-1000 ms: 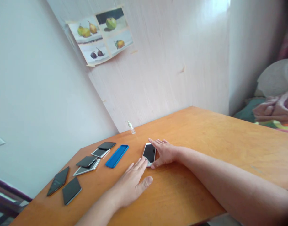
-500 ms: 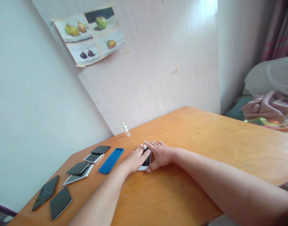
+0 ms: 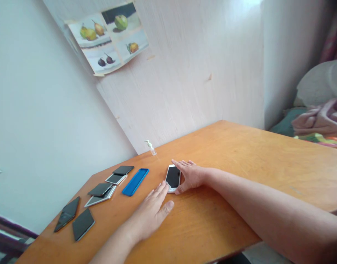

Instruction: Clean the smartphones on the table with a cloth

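Note:
A white smartphone (image 3: 173, 176) with a dark screen lies face up on the wooden table. My right hand (image 3: 191, 175) holds its right side, the thumb at the lower right corner and the fingers at the top right. At the phone's lower left corner are the fingertips of my left hand (image 3: 154, 207), whose fingers are stretched out with the thumb apart. A small pale patch shows by those fingertips; I cannot make out what it is. A blue phone case (image 3: 135, 182) lies left of the phone, hollow side up.
Several dark and white phones lie at the table's left, among them a black phone (image 3: 67, 214) and a grey phone (image 3: 83, 224). A small clear pump bottle (image 3: 151, 147) stands at the back edge near the wall. The wooden table (image 3: 240, 157) extends to the right.
My left hand has slid off the screen toward me and to its lower left corner, uncovering the screen. My right hand stays at the phone's right side. The view has shifted slightly.

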{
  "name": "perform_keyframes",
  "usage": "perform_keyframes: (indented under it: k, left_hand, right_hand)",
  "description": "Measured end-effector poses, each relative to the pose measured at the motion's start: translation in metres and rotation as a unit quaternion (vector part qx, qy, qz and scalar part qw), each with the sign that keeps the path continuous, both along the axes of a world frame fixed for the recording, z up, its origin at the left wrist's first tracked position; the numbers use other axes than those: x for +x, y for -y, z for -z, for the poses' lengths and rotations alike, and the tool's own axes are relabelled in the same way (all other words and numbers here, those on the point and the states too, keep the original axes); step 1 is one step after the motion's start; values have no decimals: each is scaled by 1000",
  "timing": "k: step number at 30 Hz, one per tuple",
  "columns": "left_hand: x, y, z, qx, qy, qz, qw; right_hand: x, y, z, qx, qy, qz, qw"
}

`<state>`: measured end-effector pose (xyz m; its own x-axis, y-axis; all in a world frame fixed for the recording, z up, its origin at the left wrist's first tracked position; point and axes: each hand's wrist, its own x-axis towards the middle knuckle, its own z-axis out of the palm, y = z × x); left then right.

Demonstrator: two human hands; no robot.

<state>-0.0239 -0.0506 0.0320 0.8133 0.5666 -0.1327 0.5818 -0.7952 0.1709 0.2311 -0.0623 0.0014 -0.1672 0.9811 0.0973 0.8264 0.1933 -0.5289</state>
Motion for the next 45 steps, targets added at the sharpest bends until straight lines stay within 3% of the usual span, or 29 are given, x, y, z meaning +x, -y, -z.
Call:
perform_keyframes:
  k: [5, 14, 18, 22, 29, 33, 45]
  left_hand:
    - [0, 2, -4, 5, -22, 6, 1000]
    - [82, -70, 7, 11, 2, -35, 999]
    - [97, -83, 11, 18, 18, -24, 999]
    - [75, -66, 10, 14, 5, -22, 1000]
    - [10, -4, -3, 9, -18, 18, 1000]
    - [3, 5, -8, 1, -31, 16, 999]
    - [95, -66, 3, 50, -39, -7, 998]
  right_hand:
    - [-1, 1, -2, -1, 1, 0, 1000]
    - [-1, -1, 0, 3, 9, -4, 1000]
    - [1, -2, 1, 5, 1, -2, 1000]
    - [0, -1, 0, -1, -3, 0, 1000]
    - [-1, 1, -4, -4, 1, 0, 1000]
    - [-1, 1, -5, -5, 4, -3, 1000]
    - [0, -2, 0, 0, 5, -9, 1000]
